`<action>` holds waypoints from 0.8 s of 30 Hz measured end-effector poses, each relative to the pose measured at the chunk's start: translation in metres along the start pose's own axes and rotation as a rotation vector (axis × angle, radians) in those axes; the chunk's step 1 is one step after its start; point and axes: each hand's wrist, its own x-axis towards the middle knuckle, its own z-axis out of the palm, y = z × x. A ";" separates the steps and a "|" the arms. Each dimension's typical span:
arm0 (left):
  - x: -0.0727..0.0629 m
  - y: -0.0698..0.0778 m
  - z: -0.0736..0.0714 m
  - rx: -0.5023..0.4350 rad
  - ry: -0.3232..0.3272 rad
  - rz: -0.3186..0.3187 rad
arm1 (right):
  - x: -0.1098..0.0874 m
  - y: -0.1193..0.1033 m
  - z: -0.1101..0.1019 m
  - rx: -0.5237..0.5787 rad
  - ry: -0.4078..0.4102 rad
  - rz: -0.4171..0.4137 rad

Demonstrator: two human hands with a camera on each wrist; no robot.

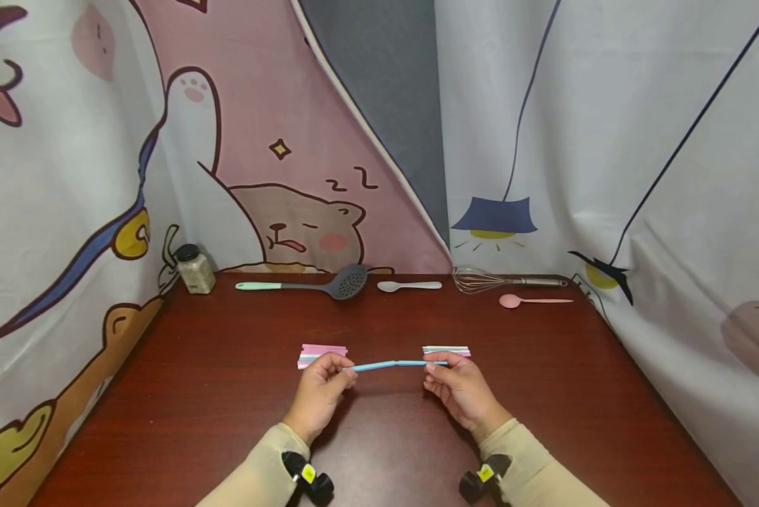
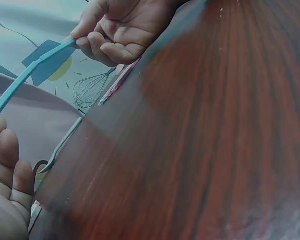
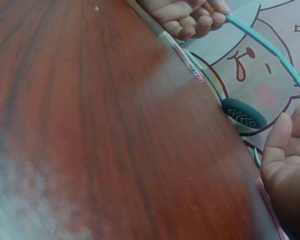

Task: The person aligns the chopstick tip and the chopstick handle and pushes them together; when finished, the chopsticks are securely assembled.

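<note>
A thin light-blue straw [image 1: 379, 365] spans the gap between the two hands, above the table, with a joint and slight bend near its middle. My left hand [image 1: 319, 394] pinches its left end between thumb and fingers. On the other side, my right hand [image 1: 465, 394] pinches the right part, and a short tip pokes past the fingers. The joint also shows on the straw [image 2: 20, 82] in the left wrist view. Behind the left hand lies a small bundle of pink, white and blue straws [image 1: 324, 349]; a second bundle [image 1: 449, 348] lies behind the right hand.
Along the back edge of the brown table [image 1: 227, 394] are a black-lidded jar [image 1: 196, 271], a slotted skimmer [image 1: 348, 282], a white spoon [image 1: 411, 286], a whisk [image 1: 481, 281] and a pink spoon [image 1: 511, 301]. Printed curtains hang behind and at both sides.
</note>
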 end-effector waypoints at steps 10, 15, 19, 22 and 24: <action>-0.002 0.000 -0.003 0.014 -0.054 0.047 | 0.000 -0.003 -0.002 -0.080 -0.012 -0.029; -0.003 0.001 -0.003 0.030 -0.064 0.066 | 0.000 -0.003 -0.002 -0.100 -0.027 -0.039; -0.003 0.000 -0.002 0.036 -0.062 0.088 | 0.000 -0.004 -0.002 -0.147 0.004 -0.045; -0.003 -0.001 -0.002 0.047 -0.056 0.111 | 0.001 -0.006 -0.002 -0.236 0.044 -0.030; -0.002 -0.001 -0.003 0.051 -0.050 0.124 | 0.001 -0.008 -0.003 -0.303 0.076 -0.012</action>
